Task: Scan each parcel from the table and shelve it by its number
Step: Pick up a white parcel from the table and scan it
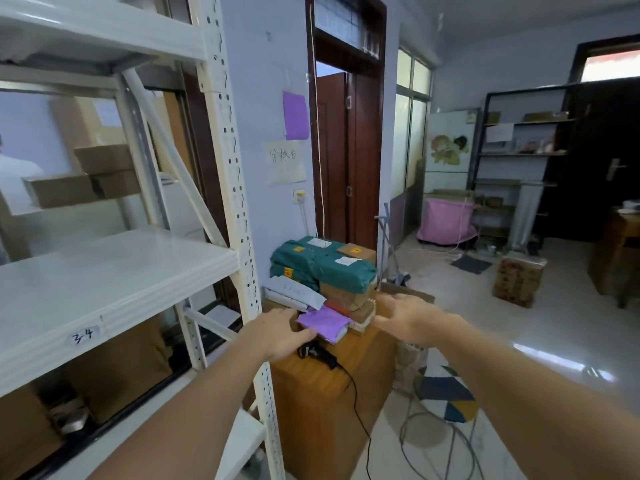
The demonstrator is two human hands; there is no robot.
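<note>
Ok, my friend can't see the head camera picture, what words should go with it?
Two bare hands, left hand and right hand, reach toward a purple parcel on a wooden table stacked with green parcels. A black scanner lies nearby; a white shelf stands left.

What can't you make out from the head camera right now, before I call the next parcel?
- Labels on the green parcels: too small and blurred to read.
- Purple parcel: no label shows on its top; its near left corner is behind the left hand.
- Scanner: its front is hidden under the left hand.
- Right hand: blurred, contact with the stack unclear.
- Shelf tag: seems to read "3-4", blurred.
</note>
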